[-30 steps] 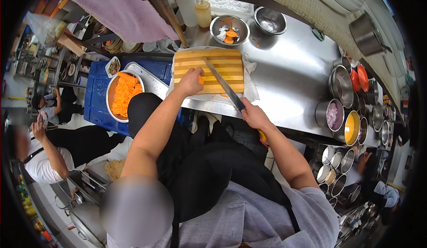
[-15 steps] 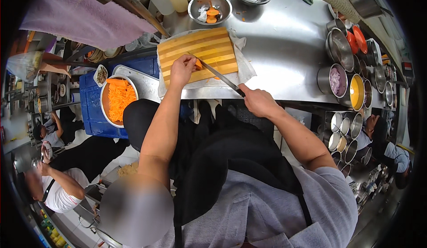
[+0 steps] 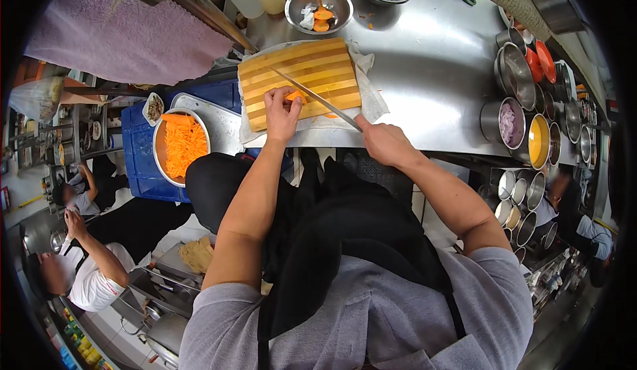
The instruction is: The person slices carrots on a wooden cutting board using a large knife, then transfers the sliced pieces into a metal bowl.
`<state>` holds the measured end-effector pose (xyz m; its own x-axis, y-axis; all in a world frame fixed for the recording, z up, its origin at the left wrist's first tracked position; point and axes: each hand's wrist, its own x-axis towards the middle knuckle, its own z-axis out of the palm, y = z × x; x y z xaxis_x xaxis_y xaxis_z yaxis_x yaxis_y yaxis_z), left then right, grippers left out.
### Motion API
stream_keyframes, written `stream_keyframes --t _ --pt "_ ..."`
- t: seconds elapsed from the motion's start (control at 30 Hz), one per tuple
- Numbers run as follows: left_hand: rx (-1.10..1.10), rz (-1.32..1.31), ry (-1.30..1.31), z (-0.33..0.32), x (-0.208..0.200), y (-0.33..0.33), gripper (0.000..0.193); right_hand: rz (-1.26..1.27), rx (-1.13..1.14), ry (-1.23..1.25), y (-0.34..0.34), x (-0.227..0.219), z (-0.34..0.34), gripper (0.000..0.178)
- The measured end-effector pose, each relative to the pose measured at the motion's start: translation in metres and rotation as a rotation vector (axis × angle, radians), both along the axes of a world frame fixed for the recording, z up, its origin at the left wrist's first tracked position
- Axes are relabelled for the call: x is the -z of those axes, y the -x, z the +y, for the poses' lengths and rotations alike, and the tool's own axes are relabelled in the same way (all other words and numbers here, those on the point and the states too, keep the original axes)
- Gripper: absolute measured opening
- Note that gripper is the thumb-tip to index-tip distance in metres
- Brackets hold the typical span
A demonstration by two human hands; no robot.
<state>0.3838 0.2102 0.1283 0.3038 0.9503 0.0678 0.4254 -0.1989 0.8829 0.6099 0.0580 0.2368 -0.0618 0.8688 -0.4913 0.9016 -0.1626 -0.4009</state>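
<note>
My left hand [image 3: 282, 112] pins a piece of orange carrot [image 3: 296, 96] to a striped wooden cutting board [image 3: 298, 81] that lies on a white cloth. My right hand [image 3: 383, 143] grips the handle of a long knife [image 3: 312, 98]. The blade slants up and to the left across the board, right beside the carrot and the fingers of my left hand. A small orange bit [image 3: 330, 115] lies on the board close to the blade.
A bowl of shredded carrot [image 3: 181, 146] rests on a tray over a blue crate [image 3: 142, 164] to the left. A metal bowl with carrot scraps [image 3: 319, 8] stands behind the board. Round containers [image 3: 524, 128] line the steel counter's right side. Other people [image 3: 86, 264] are at lower left.
My view has tilted, so the board sits higher in the picture. The knife has shifted along the board toward my left hand, which still holds the carrot.
</note>
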Motion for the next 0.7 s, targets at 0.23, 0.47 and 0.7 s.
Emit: stream_keyframes --t 0.23,0.47,0.7 --pt "-0.004 -0.010 -0.019 0.001 0.007 -0.001 0.029 -0.072 -0.094 -0.065 -0.005 -0.032 0.009 0.030" --pt "-0.001 -0.005 -0.058 0.002 0.006 0.007 0.029 -0.080 -0.133 -0.043 0.008 -0.002 0.026 0.031" --pt "-0.025 -0.104 0.060 0.002 -0.002 0.000 0.027 -0.055 -0.103 -0.104 0.007 0.027 0.039 0.030"
